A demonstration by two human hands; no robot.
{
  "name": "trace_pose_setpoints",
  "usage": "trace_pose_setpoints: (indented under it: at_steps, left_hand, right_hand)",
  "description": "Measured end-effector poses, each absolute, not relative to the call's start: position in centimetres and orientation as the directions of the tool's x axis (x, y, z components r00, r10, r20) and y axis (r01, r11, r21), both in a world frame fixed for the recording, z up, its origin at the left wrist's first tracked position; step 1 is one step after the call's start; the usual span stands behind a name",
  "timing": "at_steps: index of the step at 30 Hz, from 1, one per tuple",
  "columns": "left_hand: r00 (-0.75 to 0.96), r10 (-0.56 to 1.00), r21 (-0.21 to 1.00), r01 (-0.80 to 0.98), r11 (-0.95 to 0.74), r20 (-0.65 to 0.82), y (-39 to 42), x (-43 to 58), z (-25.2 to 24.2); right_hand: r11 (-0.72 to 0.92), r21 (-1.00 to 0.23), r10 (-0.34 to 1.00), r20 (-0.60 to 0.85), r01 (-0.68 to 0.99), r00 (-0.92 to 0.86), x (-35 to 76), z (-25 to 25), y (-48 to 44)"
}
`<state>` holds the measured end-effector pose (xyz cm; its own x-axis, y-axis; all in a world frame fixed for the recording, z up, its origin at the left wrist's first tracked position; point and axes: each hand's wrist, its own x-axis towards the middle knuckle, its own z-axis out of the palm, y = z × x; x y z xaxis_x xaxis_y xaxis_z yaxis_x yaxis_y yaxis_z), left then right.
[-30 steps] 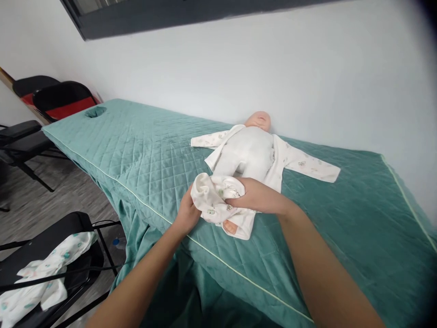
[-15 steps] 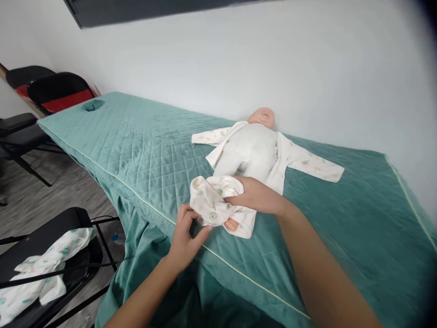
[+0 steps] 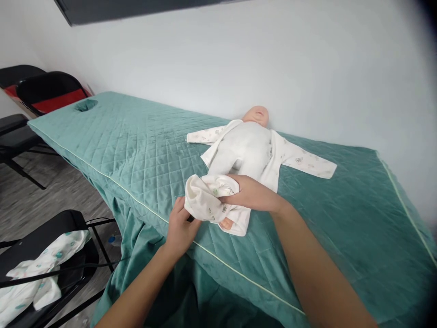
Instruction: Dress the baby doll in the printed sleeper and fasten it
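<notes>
A baby doll [image 3: 249, 141] lies on its back, its head toward the wall. It wears a white printed jacket [image 3: 309, 164], spread open with both sleeves out to the sides, over a plain pale body. Bunched around the doll's lower legs are white printed baby pants [image 3: 201, 202]. My right hand [image 3: 254, 193] is closed on the bunched cloth from the right, its fingertips partly hidden in the folds. My left hand [image 3: 180, 228] pinches the lower left edge of the pants, some fingers behind the cloth. One doll foot shows beneath the fabric.
The doll rests on a massage table with a green quilted cover [image 3: 143, 132] and a face hole [image 3: 86, 105]. Lower left, a black chair [image 3: 73, 221] holds a white spotted garment [image 3: 54, 257]. Farther back stand more black chairs [image 3: 51, 86]. A wall [image 3: 307, 68] runs behind the table.
My left hand has turned the near end of the pants upward, so the opening and plain inner side show more. My right hand keeps its hold. The view has shifted slightly.
</notes>
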<state>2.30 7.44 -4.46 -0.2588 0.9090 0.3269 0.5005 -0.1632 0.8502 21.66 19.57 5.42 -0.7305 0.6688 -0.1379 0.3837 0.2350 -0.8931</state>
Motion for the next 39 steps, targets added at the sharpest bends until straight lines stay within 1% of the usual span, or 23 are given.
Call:
trace_pose_setpoints:
  at_steps: [4, 6, 9, 12, 15, 19, 22, 24, 27, 30, 33, 36, 39]
  left_hand:
    - [-0.264, 0.923, 0.882, 0.449, -0.140, 0.281, 9.5, 1.3, -4.0]
    - [-0.207, 0.940, 0.855, 0.501, -0.136, 0.271, 10.8, 0.9, -3.5]
    - [-0.107, 0.960, 0.783, 0.605, -0.143, 0.259, 12.6, 0.6, -2.5]
    - [-0.080, 0.966, 0.778, 0.611, -0.148, 0.247, 13.7, 0.3, -2.2]
    - [-0.098, 0.967, 0.812, 0.567, -0.140, 0.235, 13.9, 0.1, -2.5]
    - [-0.167, 0.959, 0.851, 0.514, -0.113, 0.228, 12.4, 0.2, -3.0]
    - [-0.297, 0.940, 0.901, 0.433, -0.022, 0.166, 10.0, 0.6, -3.3]
    - [-0.335, 0.940, 0.934, 0.352, 0.063, 0.063, 8.2, 1.0, -3.2]
    - [-0.269, 0.959, 0.959, 0.238, 0.156, -0.089, 6.3, 1.7, -2.3]
    - [-0.214, 0.964, 0.977, 0.111, 0.181, -0.154, 5.9, 2.4, -1.0]
    - [-0.201, 0.956, 0.977, -0.056, 0.206, -0.214, 6.5, 3.1, -0.2]
    - [-0.193, 0.955, 0.966, -0.168, 0.194, -0.225, 7.3, 3.6, -0.6]
    - [-0.223, 0.964, 0.980, -0.168, 0.108, -0.144, 8.2, 3.6, -1.6]
  right_hand:
    - [0.281, -0.876, 0.688, -0.100, 0.391, -0.719, 21.8, 5.5, 19.7]
    - [0.313, -0.846, 0.720, -0.084, 0.431, -0.689, 21.9, 5.4, 19.9]
    - [0.329, -0.809, 0.785, -0.051, 0.486, -0.617, 21.8, 4.9, 20.2]
    - [0.321, -0.803, 0.842, 0.000, 0.502, -0.539, 21.4, 4.3, 20.3]
    - [0.310, -0.816, 0.865, 0.029, 0.488, -0.502, 21.1, 4.0, 20.3]
    - [0.304, -0.839, 0.855, 0.033, 0.450, -0.517, 21.0, 4.0, 20.2]
    - [0.314, -0.853, 0.833, 0.036, 0.417, -0.552, 21.1, 4.0, 20.1]
    - [0.324, -0.858, 0.819, 0.044, 0.398, -0.572, 21.1, 4.0, 20.1]
    - [0.337, -0.859, 0.809, 0.056, 0.384, -0.585, 21.1, 3.9, 20.1]
    - [0.329, -0.870, 0.791, 0.041, 0.368, -0.610, 21.3, 3.9, 20.2]
    - [0.282, -0.908, 0.756, 0.013, 0.309, -0.654, 21.5, 4.0, 20.2]
    - [0.235, -0.940, 0.712, -0.007, 0.248, -0.702, 21.6, 4.2, 20.1]
    - [0.226, -0.941, 0.681, -0.033, 0.252, -0.732, 21.6, 4.5, 19.8]
